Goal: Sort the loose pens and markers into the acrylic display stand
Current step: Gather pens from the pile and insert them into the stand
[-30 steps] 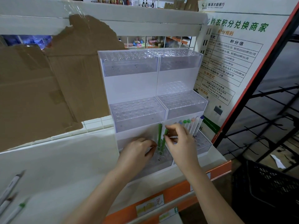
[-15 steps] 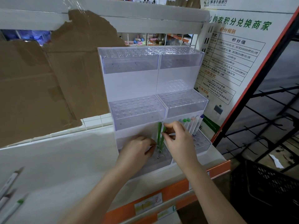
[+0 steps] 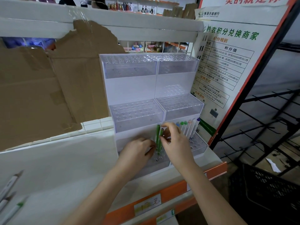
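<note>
- Head view. Acrylic display stand (image 3: 136, 88) stands on a white shelf (image 3: 65, 159), three tiers rising above and beyond both hands.
- Left hand (image 3: 138, 151) over the lowest tier's left block, fingers curled; fingertips at the base of the green pens (image 3: 157, 138). Whether it pinches them, cannot tell.
- Right hand (image 3: 176, 143) just right of the left one, thumb and forefinger pinching the top of a green pen, the other fingers curled.
- Green pens upright in holes of the lowest tier, between the two hands.
- Row of markers (image 3: 188, 129) with coloured caps, just right of the right hand, standing tilted in the lowest tier's right block.
- Loose pens (image 3: 11, 202) lie on the shelf well left of the left arm, at the frame edge.
- Torn cardboard (image 3: 53, 85) leans up-left of the hands; a printed poster (image 3: 227, 62) up-right.
</note>
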The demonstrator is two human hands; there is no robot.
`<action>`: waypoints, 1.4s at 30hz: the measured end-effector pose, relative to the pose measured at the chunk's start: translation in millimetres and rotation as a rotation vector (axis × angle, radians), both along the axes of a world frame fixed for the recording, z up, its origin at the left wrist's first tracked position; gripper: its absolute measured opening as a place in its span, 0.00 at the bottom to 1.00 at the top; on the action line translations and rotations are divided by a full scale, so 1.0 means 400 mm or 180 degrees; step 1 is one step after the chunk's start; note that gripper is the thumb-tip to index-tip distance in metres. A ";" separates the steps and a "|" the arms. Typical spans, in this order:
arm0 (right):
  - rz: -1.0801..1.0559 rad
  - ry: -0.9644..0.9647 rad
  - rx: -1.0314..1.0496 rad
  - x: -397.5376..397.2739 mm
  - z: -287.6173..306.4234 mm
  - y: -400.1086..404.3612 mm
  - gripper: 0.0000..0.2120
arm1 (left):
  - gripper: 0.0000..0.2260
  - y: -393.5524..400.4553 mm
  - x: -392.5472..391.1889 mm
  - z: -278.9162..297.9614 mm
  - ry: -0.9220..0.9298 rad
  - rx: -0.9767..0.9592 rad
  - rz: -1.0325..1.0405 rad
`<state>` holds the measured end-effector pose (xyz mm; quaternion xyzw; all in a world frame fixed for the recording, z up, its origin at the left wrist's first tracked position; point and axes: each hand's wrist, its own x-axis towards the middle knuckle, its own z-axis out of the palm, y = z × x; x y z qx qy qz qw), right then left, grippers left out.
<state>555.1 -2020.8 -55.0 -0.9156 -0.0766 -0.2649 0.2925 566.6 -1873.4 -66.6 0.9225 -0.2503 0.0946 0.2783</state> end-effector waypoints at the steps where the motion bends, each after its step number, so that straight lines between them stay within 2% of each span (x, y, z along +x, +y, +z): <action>1: -0.0004 0.0016 0.0006 -0.001 0.001 0.000 0.16 | 0.10 0.002 0.001 0.002 -0.0017 0.0006 -0.0003; 10: 0.0017 0.0045 0.0085 -0.006 -0.006 -0.007 0.17 | 0.09 0.014 -0.004 0.023 -0.0085 0.0047 0.0028; 17: -0.0006 0.0053 0.0181 0.001 -0.020 -0.007 0.11 | 0.08 0.034 -0.031 0.025 -0.0168 0.0021 0.0172; 25: 0.0066 0.0070 0.0125 -0.003 -0.022 -0.008 0.09 | 0.10 0.042 -0.048 0.022 -0.0065 0.0130 0.0239; 42: -0.0042 0.0322 0.0262 0.003 -0.021 -0.007 0.11 | 0.09 0.023 -0.055 0.027 -0.0063 0.0103 0.0222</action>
